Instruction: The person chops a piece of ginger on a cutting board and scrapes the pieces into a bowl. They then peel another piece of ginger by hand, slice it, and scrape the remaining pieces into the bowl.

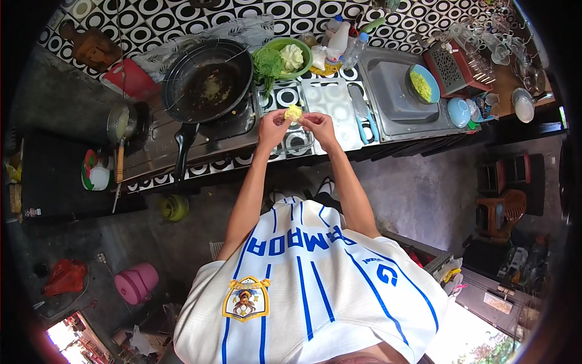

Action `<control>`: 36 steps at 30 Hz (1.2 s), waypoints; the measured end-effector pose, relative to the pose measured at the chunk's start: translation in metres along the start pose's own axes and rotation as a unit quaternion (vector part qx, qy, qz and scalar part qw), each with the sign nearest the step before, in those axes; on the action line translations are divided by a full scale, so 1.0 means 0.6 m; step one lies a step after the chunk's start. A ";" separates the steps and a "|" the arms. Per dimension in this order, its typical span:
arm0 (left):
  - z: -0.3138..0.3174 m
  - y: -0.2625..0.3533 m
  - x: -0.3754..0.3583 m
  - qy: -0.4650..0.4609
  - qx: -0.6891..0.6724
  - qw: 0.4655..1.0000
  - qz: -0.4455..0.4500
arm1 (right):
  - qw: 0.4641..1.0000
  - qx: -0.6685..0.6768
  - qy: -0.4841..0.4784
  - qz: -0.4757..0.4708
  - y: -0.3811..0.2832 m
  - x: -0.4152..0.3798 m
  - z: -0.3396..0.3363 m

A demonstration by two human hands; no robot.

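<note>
Between the fingertips of both hands is a small crinkled pale-yellow vegetable piece (293,113); its exact kind I cannot make out. My left hand (274,128) pinches it from the left, and my right hand (319,128) from the right. Below them, near the counter's front edge, a clear glass dish (295,147) is partly hidden by the hands. Just right of my right hand lies a white cutting board (331,100). A knife with a light-blue handle (367,128) rests beside the board.
A black frying pan (209,85) with oily residue sits on the stove at left. Behind the hands stands a green bowl (301,44) with leafy greens and a pale cabbage-like head. On the right, a blue bowl (434,79) of chopped yellow-green pieces rests at the sink (381,60).
</note>
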State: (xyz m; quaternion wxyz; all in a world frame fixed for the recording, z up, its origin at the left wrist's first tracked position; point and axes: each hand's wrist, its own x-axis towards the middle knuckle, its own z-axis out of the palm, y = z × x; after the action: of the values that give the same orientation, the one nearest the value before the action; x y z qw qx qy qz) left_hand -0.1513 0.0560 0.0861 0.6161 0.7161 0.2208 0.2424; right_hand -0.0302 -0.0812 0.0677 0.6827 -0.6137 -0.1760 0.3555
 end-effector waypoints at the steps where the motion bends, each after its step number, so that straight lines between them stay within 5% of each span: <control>1: -0.001 0.002 -0.004 0.007 0.005 1.000 -0.005 | 1.000 0.000 -0.003 -0.010 0.004 -0.001 0.000; 4: 0.003 0.003 -0.013 0.029 0.007 1.000 0.001 | 0.996 -0.089 -0.013 -0.017 0.010 -0.005 -0.001; 16: -0.008 -0.044 -0.013 0.049 0.043 0.998 -0.018 | 0.994 -0.020 0.088 -0.053 0.023 -0.012 0.033; 21: -0.015 -0.023 -0.018 0.039 0.036 0.998 0.037 | 0.997 -0.014 0.051 -0.060 0.015 -0.016 0.039; 24: -0.024 -0.025 -0.007 0.039 0.063 0.997 -0.017 | 0.996 -0.040 0.035 -0.070 0.005 -0.009 0.041; 28: -0.032 0.001 -0.012 0.112 0.087 0.990 0.015 | 0.997 -0.003 0.065 -0.040 -0.010 -0.002 0.040; 33: -0.052 0.000 -0.017 0.092 0.120 0.988 -0.036 | 0.979 -0.200 0.029 -0.008 0.059 0.023 -0.010; 36: -0.051 -0.008 -0.018 0.079 0.112 0.990 -0.024 | 0.963 -0.211 0.066 -0.155 0.080 0.016 -0.008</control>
State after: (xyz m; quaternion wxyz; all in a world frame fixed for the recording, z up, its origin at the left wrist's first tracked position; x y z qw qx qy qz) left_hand -0.1789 0.0734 0.0840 0.5182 0.7538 0.3115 0.2572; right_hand -0.0333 -0.0780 0.0190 0.5941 -0.7313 -0.2948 0.1593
